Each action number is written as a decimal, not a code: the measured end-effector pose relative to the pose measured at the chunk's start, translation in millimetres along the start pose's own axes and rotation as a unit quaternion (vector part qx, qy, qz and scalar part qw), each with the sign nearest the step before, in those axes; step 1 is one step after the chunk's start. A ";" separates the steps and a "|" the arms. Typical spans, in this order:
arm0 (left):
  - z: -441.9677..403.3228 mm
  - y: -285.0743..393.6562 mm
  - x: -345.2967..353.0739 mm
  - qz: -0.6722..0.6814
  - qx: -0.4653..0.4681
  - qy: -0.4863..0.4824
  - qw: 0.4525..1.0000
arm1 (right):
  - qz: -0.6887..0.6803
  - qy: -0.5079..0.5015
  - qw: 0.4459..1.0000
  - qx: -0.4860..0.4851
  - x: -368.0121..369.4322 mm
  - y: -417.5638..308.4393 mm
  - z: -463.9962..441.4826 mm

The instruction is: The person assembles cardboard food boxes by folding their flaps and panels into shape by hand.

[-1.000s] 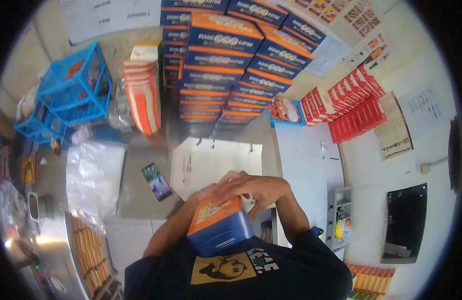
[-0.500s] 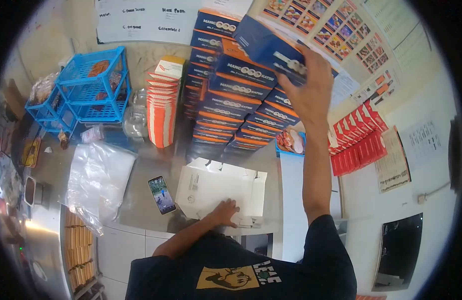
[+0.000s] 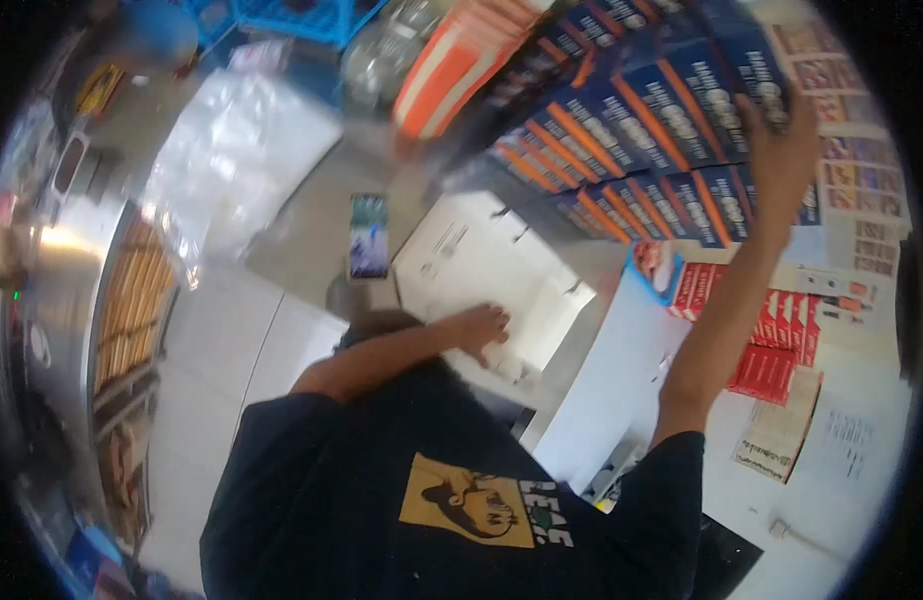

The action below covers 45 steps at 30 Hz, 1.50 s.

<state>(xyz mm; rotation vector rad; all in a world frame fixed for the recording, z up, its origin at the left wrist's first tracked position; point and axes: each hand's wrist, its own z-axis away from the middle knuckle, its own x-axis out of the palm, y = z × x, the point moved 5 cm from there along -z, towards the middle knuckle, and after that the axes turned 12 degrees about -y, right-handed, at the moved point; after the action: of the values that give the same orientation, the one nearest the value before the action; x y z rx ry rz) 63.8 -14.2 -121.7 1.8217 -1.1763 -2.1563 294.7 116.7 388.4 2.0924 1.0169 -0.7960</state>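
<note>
My right hand [image 3: 781,140] reaches up to the far right and grips the end of a dark blue and orange printed food box [image 3: 746,60]. That box lies against the top of a tall stack of matching boxes [image 3: 621,130]. Lower down, my left hand [image 3: 476,332] rests with its fingers apart on the near edge of an unfolded white cardboard box [image 3: 491,265], whose inside faces up on the counter. A phone [image 3: 369,238] with a lit screen lies just left of the cardboard.
Clear plastic bags [image 3: 246,150] lie left of the phone. Striped orange-and-white packaging [image 3: 461,65] stands behind, beside clear plastic containers [image 3: 386,60] and a blue rack [image 3: 306,18]. Red boxes [image 3: 766,345] sit by the right wall.
The view has tilted, so the scene appears turned clockwise. The box in my right hand has come down from a slant above the stack to lie against it. My left hand stays on the cardboard.
</note>
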 end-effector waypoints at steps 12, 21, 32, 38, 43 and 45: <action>9.2 1.0 -19.6 0.074 0.006 -0.028 0.997 | 0.206 -0.123 0.969 0.058 34.8 72.8 -1.3; 18.3 -4.0 -20.0 0.064 -0.012 -0.085 0.994 | -0.285 -0.285 0.910 0.103 96.3 -93.3 270.4; 18.1 10.9 -31.8 -0.006 -0.098 -0.052 0.994 | -0.297 -0.593 0.684 0.305 101.0 -111.7 562.7; 17.0 10.4 -27.8 0.011 -0.110 -0.042 0.993 | -0.334 -0.533 0.688 0.363 94.6 -118.7 573.4; 18.6 9.5 -29.2 -0.017 -0.103 -0.067 0.992 | -0.412 -0.515 0.617 0.429 91.0 -122.7 577.6; 18.2 9.5 -25.9 -0.027 -0.081 -0.058 0.995 | -0.420 -0.511 0.623 0.418 91.7 -123.9 580.3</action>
<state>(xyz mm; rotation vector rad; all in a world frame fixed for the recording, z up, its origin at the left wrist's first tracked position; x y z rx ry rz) 51.6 1.5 -95.2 1.7010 -0.9482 -2.3413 106.2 -235.8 -59.7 1.0424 0.9163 -2.9436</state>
